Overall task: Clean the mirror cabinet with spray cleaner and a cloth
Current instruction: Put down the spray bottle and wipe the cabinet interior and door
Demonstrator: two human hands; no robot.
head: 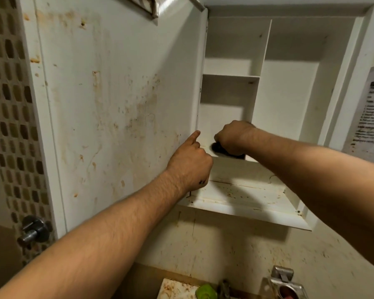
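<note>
- Two hands in use, both raised to the open mirror cabinet (289, 93) on the wall above a sink area.
- Steadies the cabinet door (108, 104) with the left hand (190, 167): index finger straight, tip against the stained inner face close to the edge nearest the cabinet; remaining fingers curled into the palm, holding nothing; thumb hidden. Probable purpose: keeps the swung-out door from drifting back across the working arm.
- Grips a dark cloth (219, 148) in the right hand (231, 137), fingers curled tight round it, back of the hand up. Presses it onto the floor of the lower left compartment, near the front corner on the door side. Probable purpose: scrubs the shelf surface, with the wrist angled down for pressure.
- Leaves untouched, for now, the brown streaks and spots on the door's inner face and on the ledge (246, 199) below the compartments.
- Spray cleaner: not identifiable. One green object (206, 292) at the bottom edge, cropped, too little visible to name.
- Writing: one paper notice (371, 117) on the wall to the right of the cabinet, with a dark heading and several printed lines, all blurred and unreadable. No brand or label legible anywhere.
- Also present: mosaic tile (7, 104) at far left, a metal peg (34, 230) below it, and a metal fitting (286, 285) at lower right.
</note>
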